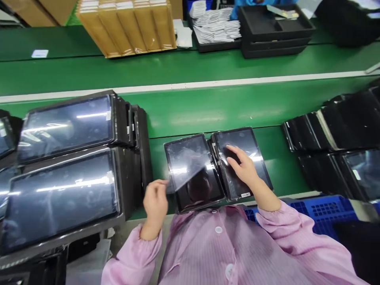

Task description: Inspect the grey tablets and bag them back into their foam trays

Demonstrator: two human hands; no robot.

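Two dark tablets lie side by side in front of me. My left hand point(156, 202), at the lower left corner of the left tablet point(204, 188), has its fingers closed in a pinch on a clear protective film point(190, 162). That film is partly lifted from the left tablet; its raised edge runs slantwise across the screen, and the lower part of the screen looks darker. Over the right tablet point(239, 186), which bears a small white label near its bottom edge, my right hand point(245, 170) is open with fingers spread. Whether it touches the glass I cannot tell.
Stacked tablets in black trays point(63, 190) stand at the left, and more dark stacked devices point(332, 146) at the right. On the back ledge are brown cartons point(130, 29), white packets point(215, 25) and black trays point(276, 37). A blue crate point(329, 211) sits at the lower right.
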